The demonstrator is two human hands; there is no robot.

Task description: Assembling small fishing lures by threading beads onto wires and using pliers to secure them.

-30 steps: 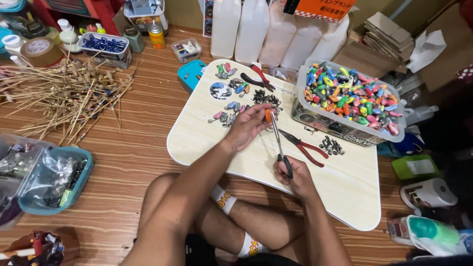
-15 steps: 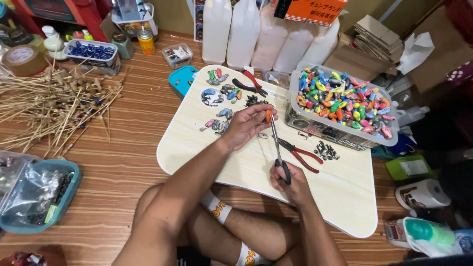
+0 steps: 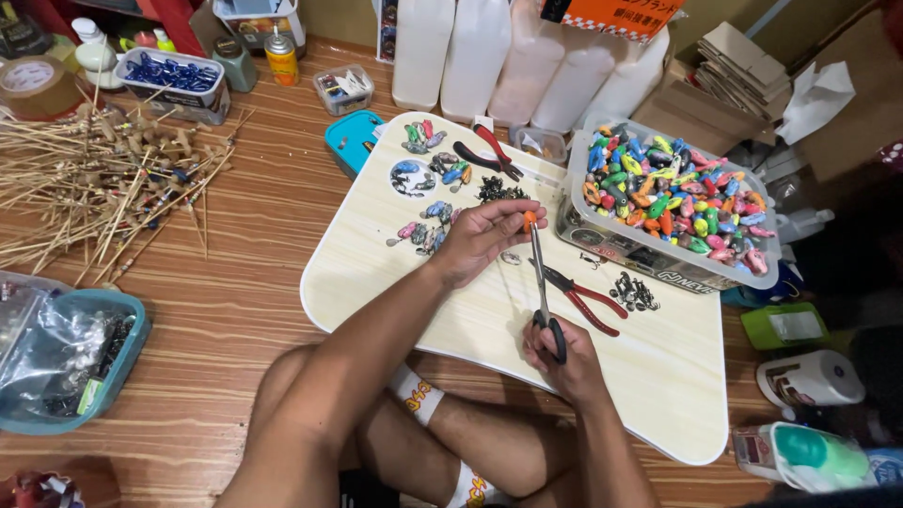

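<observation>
floor (image 3: 235, 282) of striped wooden boards, seen from above, carrying a pale lap table (image 3: 658, 376) with rounded corners that rests over the person's crossed legs. white plastic jugs (image 3: 508, 56) stand in a row along the far edge; a bundle of thin sticks (image 3: 85, 188) lies spread at far left, and a teal box (image 3: 66, 367) of bagged parts sits at near left. clear bin (image 3: 767, 268) at the right of the table, filled with small many-coloured lure bodies (image 3: 677, 198). smaller groups of painted lures (image 3: 423, 226) lie near the table's far left corner, with black-handled pliers (image 3: 484, 155) beyond them, red-handled pliers (image 3: 588, 301) just beside the scissors, and a cluster of dark metal fittings (image 3: 635, 292) near the bin. left hand (image 3: 484, 240) raised over the table centre, fingers curled and pinching a small orange lure (image 3: 529, 222) between thumb and fingertips. right hand (image 3: 564, 357) closed through the dark loops of slim scissors (image 3: 541, 282), blades pointing away from the body with their tips touching or just below the orange piece; whether the blades are parted cannot be told. compared with half a second earlier, both hands hold the same grip and the same spacing, and only the camera has shifted; the trimming at the lure is judged to be under way, not finished.
</observation>
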